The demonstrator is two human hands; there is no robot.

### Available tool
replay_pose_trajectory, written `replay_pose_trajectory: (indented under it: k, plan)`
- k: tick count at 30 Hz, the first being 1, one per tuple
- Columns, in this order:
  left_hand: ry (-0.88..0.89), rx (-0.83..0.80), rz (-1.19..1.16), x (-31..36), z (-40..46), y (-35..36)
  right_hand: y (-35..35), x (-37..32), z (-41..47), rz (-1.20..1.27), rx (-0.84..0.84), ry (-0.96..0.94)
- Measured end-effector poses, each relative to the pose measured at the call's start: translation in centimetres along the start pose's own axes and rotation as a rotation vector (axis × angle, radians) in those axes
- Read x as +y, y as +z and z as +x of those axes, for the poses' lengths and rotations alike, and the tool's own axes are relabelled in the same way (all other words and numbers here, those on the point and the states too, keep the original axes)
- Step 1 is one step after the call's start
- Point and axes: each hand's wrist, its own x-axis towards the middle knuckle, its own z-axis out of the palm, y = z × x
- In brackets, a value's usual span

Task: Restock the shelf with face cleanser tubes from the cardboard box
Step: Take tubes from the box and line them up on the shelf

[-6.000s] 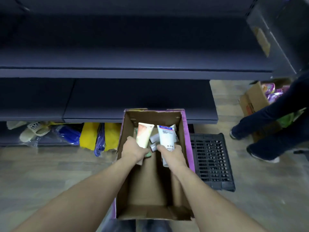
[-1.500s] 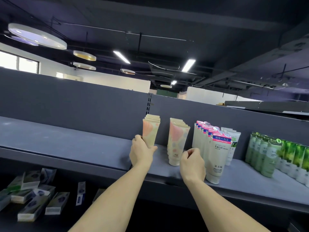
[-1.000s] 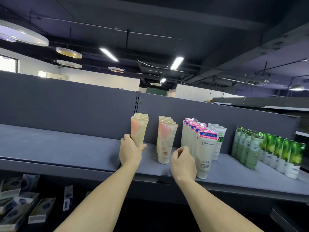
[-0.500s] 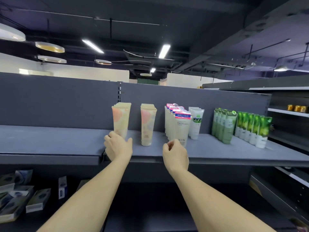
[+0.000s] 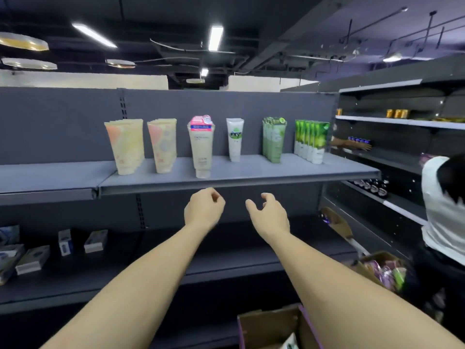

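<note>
Rows of face cleanser tubes stand upright on the grey shelf: two rows of peach tubes, a row of white tubes with pink-blue tops, a white tube, and two rows of green tubes. My left hand and my right hand hang below the shelf's front edge, fingers loosely curled, holding nothing. The cardboard box sits at the bottom right; a tube's tip shows inside it.
Small boxed products lie on the lower shelf at left. A person in a white top crouches at right by another shelf unit, reaching toward it. A second carton with colourful packets sits near them.
Both hands have let go of the tubes and dropped back below the shelf edge. The view has pulled back and swung right, and the cardboard box has come into sight.
</note>
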Motion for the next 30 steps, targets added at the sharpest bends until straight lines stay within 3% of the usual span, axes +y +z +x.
replay_pose_trajectory:
  k: [13,23,30]
  plan:
    - [0.015,-0.3,0.105,2.4,-13.0,11.4,-4.4,17.2,-5.9,-0.024,-0.097,0.299]
    - [-0.026,-0.557,0.151,-2.4,-15.2,22.0,0.3,27.0,-5.7,-0.116,-0.199,0.514]
    - [-0.158,-0.68,0.127,-7.9,-15.4,30.0,5.8,34.2,-5.8,-0.184,-0.333,0.701]
